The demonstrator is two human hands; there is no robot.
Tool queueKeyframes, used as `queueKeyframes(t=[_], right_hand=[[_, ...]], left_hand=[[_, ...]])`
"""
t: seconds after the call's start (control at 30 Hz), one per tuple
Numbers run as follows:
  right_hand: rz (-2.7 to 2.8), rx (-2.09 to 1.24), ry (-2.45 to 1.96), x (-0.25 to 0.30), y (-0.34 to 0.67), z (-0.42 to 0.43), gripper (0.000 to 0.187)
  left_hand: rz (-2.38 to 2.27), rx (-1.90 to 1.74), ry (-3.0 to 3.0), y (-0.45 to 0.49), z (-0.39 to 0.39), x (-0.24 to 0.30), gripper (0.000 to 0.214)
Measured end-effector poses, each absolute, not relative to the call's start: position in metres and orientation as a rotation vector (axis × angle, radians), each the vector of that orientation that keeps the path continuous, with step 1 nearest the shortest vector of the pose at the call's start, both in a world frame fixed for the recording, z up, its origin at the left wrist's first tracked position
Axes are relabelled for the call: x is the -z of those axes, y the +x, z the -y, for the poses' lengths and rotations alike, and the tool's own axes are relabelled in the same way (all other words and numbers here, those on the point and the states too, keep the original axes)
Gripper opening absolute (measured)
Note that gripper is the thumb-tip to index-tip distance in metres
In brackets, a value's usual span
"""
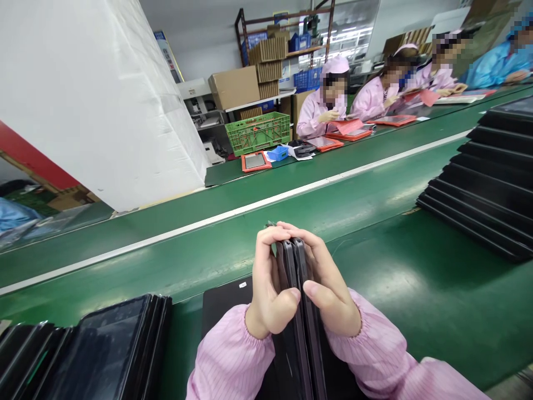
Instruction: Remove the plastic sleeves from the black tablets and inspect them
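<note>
Both my hands clasp a thin black tablet-like device [296,311] held on edge, upright, in front of me. My left hand [268,278] wraps its left side, fingers curled over the top edge and thumb pressed on the near edge. My right hand [328,283] grips the right side the same way, thumb meeting the left thumb. The device seems to be two dark slabs pressed together. Under it lies a black mat [225,305] on the green bench [416,278].
A row of black tablets [104,344] leans at the near left, and another stack [487,183] lies at the right. A green conveyor belt [250,189] runs across. Beyond it, several people in pink coats handle orange-framed tablets [255,161]. A green crate [258,132] and cardboard boxes stand behind.
</note>
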State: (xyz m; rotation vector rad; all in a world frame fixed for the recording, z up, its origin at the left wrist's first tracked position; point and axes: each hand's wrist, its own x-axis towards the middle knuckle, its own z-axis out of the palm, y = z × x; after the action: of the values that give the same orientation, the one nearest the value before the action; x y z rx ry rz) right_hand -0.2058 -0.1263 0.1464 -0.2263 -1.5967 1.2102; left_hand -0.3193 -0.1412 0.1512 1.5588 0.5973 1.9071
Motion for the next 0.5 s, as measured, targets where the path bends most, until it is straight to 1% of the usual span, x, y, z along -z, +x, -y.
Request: queueKeyframes(t=[0.2,0.4,0.5], right_hand=[[1.593,-1.213,-0.25,-0.1463,-0.2068,0.1275,0.05],[1.601,-1.197,-0.245,-0.1459,-0.2053,0.1291,0.05],[1.566,-1.195,-0.26,-0.1459,-0.206,0.1296,0.049]], left_hand=[[-0.576,-1.872,1.53,-0.3193,0.1442,-0.1546,0.043],[-0.568,-1.894,1.543,-0.3198,0.1442,-0.1559,0.043],[-0.591,-1.89,1.557,-0.3187,0.1449,-0.1564,0.037]])
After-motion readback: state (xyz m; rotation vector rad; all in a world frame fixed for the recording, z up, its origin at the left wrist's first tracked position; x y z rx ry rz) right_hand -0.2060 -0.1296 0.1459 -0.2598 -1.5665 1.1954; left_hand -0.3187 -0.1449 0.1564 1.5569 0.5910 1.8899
